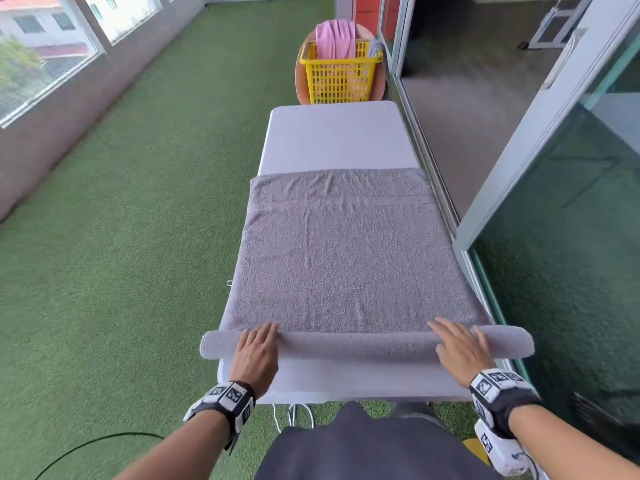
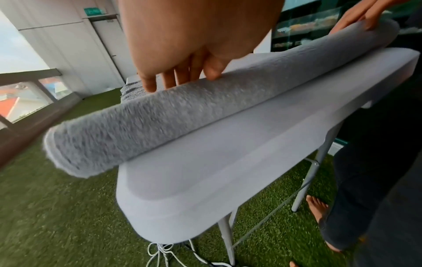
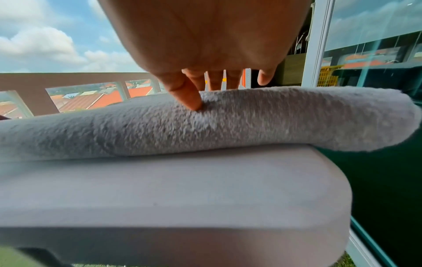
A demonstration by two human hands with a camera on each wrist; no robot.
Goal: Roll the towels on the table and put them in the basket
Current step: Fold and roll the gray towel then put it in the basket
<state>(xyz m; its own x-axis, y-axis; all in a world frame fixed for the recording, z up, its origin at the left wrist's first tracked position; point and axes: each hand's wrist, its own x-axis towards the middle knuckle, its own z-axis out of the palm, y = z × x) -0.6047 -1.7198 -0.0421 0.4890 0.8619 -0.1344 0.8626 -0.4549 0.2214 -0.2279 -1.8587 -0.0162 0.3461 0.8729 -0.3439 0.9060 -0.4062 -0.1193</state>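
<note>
The grey towel [image 1: 346, 258], partly rolled at the worktop's [image 1: 332, 136] near edge, is being pressed by the flat, open-fingered left hand [image 1: 257, 351] and right hand [image 1: 459, 348].

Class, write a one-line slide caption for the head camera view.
Both hands, left hand and right hand, press flat on a half-rolled grey towel on the white table, yellow basket beyond.

Grey towel [image 1: 346, 265] flat on table [image 1: 332, 136], near end rolled; yellow basket [image 1: 341, 76] beyond.
</note>
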